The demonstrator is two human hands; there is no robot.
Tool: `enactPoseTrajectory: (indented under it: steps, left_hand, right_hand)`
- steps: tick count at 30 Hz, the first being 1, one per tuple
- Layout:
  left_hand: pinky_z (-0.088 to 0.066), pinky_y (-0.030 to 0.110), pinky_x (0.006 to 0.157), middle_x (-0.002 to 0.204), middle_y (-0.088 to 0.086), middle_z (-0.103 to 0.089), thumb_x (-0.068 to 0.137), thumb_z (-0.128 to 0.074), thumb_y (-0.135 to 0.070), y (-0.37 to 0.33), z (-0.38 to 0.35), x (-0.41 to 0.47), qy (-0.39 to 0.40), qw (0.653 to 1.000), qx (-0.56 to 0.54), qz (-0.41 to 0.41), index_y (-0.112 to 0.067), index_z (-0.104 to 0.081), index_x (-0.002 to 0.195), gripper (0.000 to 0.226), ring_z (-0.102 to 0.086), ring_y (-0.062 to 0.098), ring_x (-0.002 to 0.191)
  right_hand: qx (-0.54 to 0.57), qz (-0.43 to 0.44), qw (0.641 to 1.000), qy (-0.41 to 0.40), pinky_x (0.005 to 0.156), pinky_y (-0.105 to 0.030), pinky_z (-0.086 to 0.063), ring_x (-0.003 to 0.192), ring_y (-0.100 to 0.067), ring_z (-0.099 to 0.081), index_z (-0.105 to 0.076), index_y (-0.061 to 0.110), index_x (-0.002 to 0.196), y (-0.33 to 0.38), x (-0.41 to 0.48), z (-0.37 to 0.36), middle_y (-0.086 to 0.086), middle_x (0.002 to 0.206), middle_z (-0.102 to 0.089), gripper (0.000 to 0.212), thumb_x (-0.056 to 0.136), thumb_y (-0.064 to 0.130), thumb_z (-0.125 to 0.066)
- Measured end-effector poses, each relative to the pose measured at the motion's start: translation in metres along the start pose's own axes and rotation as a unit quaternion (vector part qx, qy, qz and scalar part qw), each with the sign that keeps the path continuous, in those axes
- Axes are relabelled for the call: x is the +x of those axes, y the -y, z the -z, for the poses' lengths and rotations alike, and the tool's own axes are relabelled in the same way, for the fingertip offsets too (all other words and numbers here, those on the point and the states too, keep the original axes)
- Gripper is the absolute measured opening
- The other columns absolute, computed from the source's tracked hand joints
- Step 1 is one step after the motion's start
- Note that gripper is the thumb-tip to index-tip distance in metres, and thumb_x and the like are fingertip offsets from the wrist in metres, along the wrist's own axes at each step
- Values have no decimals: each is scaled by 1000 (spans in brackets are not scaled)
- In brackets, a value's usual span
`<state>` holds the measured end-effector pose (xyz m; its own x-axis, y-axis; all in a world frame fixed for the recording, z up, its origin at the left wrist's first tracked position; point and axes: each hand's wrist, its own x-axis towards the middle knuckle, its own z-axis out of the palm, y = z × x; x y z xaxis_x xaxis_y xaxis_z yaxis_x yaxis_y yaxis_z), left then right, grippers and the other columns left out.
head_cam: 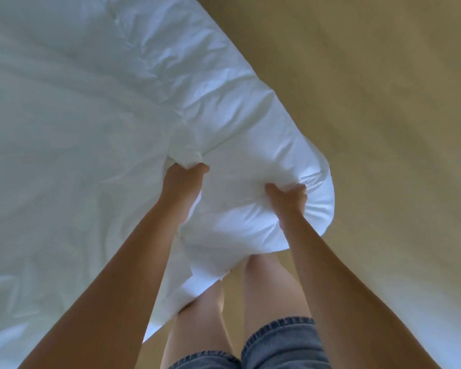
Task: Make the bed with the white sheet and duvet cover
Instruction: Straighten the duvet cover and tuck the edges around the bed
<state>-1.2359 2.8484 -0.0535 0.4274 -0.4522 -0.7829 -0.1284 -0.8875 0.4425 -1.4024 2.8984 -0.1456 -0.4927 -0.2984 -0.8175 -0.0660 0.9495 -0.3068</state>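
A white duvet in its cover [96,107] spreads over the bed and fills the left and top of the head view. Its near corner [264,166] is bunched and lifted off the bed, hanging over my legs. My left hand [183,175] grips a gathered fold of the white fabric at the corner's left side. My right hand [288,198] grips the padded corner further right, fingers curled into the cloth. The bed's sheet is hidden under the duvet.
Beige carpet floor [370,102] runs along the right side and below the bed's edge. My bare legs in denim shorts [280,339] stand at the bed's corner, partly behind the hanging fabric.
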Motion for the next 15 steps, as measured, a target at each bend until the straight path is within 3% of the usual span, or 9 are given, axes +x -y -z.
enactPoseTrajectory:
  steps: [2, 4, 7, 9, 10, 12, 13, 15]
  left_hand:
    - [-37, 19, 43, 66, -1, -50, 86, -62, -19, -1, -1, 2, -6, 1000, 16, 14, -7, -60, 105, 22, -49, 15, 59]
    - [-37, 23, 53, 72, 5, -55, 86, -63, -24, 0, -1, 6, -15, 999, 45, 17, -2, -61, 109, 32, -56, 25, 69]
    - [-46, 18, 65, 80, 1, -61, 86, -63, -39, -5, 4, 4, 17, 999, 41, 23, -13, -62, 92, 27, -63, 23, 80]
    - [-47, 20, 93, 107, 1, -66, 77, -61, -64, -15, 18, -1, 74, 996, 46, 28, -18, -64, 108, 56, -63, 25, 103]
    - [-43, 30, 102, 117, 6, -66, 68, -59, -76, -22, 30, -3, 130, 990, 33, 44, -20, -64, 116, 74, -61, 25, 110]
    - [-51, 33, 90, 103, 7, -72, 52, -56, -87, -41, 62, -5, 231, 971, -25, 49, -19, -73, 102, 86, -68, 22, 97]
    - [-52, 29, 80, 96, 7, -73, 46, -58, -89, -51, 78, -2, 224, 973, -49, 33, -17, -74, 91, 86, -69, 20, 86]
    - [-48, 29, 75, 97, 6, -69, 30, -64, -89, -71, 104, 8, 138, 990, -37, -2, -18, -69, 94, 96, -65, 20, 82]
  right_hand:
    - [-9, -5, 999, -33, 84, -36, -47, 103, -35, -58, -52, 4, 110, 12, 9, -6, -15, 109, -60, 33, 78, 12, -58]
    - [0, 5, 999, -45, 70, -33, -44, 85, -33, -56, -54, 7, 85, 20, 11, 1, -11, 87, -58, 13, 79, 0, -46]
    - [64, 106, 991, -51, 49, -28, -22, 61, -20, -27, -26, 16, 59, 39, -14, 11, 3, 59, -31, 27, 70, -8, -31]
    - [86, 238, 967, 14, 49, -29, -20, 57, -19, -25, -25, 16, 58, 60, -59, 6, 2, 55, -27, 21, 66, -3, -29]
    - [64, 309, 947, 61, 50, -32, -25, 55, -24, -31, -32, 13, 58, 70, -83, -3, -1, 54, -34, 12, 64, 3, -29]
    - [-47, 439, 881, 169, 58, -36, -35, 62, -29, -48, -45, 7, 67, 89, -131, -25, -11, 62, -51, 12, 67, 8, -33]
    - [-118, 481, 837, 234, 63, -35, -36, 68, -29, -53, -48, 8, 72, 97, -154, -37, -15, 71, -56, 12, 74, 6, -36]
    - [-236, 496, 763, 340, 68, -31, -34, 82, -30, -55, -48, 9, 80, 102, -186, -58, -20, 90, -59, 14, 85, -2, -41]
